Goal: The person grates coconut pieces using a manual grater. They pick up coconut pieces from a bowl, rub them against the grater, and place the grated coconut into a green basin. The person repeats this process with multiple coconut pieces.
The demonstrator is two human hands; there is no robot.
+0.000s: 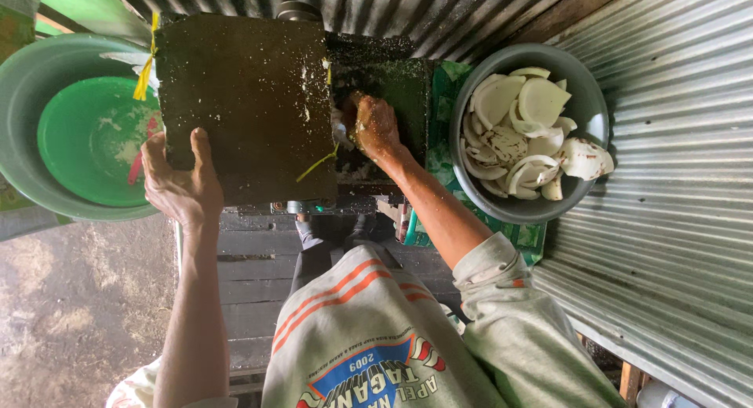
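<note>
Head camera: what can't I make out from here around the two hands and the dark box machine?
- Right hand: fingertips hidden, pressed into the machine's dark opening; whether it holds anything cannot be told.
- Left hand: its palm lies against the dark box cover, so the contact is unseen.
- Green basin: far side cut off by the left edge.
- Grey bowl: its bottom is buried under white coconut pieces.

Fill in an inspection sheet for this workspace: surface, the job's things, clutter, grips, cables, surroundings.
Surface: dark plank bench, partly hidden.
Job's things: dark flecked box; grey bowl of white coconut pieces.
Clutter: green bowl inside a larger grey-green basin; yellow strips.
Grips: left hand clasps the box's edge; right hand presses into the opening beside the box, what it holds hidden.
Cables: nothing seen.
Surroundings: corrugated metal sheets; dirt ground.
</note>
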